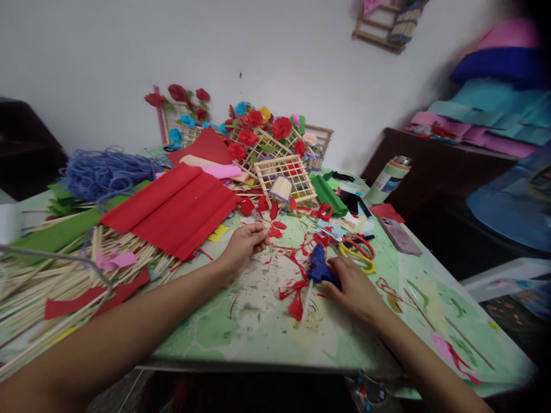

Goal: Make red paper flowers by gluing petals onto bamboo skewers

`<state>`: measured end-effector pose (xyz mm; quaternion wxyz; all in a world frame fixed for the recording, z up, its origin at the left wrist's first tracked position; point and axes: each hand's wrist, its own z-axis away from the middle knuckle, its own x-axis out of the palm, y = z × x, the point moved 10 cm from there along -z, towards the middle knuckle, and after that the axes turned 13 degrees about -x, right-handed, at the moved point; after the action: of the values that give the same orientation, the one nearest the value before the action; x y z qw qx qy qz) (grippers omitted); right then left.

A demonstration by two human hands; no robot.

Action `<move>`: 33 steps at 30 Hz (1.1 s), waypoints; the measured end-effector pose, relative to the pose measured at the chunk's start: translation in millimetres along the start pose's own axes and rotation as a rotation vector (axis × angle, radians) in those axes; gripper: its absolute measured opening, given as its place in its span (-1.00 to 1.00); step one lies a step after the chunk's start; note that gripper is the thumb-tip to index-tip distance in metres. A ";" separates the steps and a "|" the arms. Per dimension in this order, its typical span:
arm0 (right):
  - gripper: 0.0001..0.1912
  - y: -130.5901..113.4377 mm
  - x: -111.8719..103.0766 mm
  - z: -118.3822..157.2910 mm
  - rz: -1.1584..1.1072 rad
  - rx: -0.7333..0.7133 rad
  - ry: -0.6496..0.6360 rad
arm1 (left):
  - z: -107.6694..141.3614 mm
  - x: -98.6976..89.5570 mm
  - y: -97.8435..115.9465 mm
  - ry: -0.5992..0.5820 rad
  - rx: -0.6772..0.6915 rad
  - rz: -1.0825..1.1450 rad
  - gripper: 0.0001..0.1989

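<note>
L hand [245, 246] by red petals [279, 225], ctr; can't tell if pinching any. R hand [350, 284] clamped on glue gun [318, 265], right of ctr. Step: prob. gun handling; next move calls for steady grip.

Slender bare forearms [142, 321] and fingers [253, 230]

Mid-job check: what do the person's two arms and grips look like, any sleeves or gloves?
The left grip is a bare hand, and so is the right grip: no gloves. The left forearm and right forearm show no sleeves, watch or bracelet, and no markings that I can make out.
</note>
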<state>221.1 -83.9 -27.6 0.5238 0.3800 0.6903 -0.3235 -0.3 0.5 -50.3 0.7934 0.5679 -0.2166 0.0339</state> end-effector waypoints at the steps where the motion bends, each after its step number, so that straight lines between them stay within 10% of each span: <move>1: -0.60 12.7 -2.9 -1.8 0.029 0.028 0.022 | -0.2 1.0 -1.6 -0.014 -0.019 0.028 -0.74; 7: -0.60 92.5 -9.6 -2.7 0.252 0.283 -0.020 | -0.3 8.5 -2.6 -0.097 -0.073 0.126 -0.81; 27: -0.61 119.4 -7.4 -2.6 0.254 0.478 -0.245 | 6.1 18.5 13.4 -0.199 0.051 0.075 -0.77; 33: -0.48 117.6 -46.5 -10.4 0.045 0.395 0.138 | 3.8 13.1 13.3 -0.157 0.049 0.073 -0.76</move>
<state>325.3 -24.8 14.3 0.3977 0.5121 0.6391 -0.4137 6.4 -0.7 -32.5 0.7580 0.5798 -0.2978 0.0231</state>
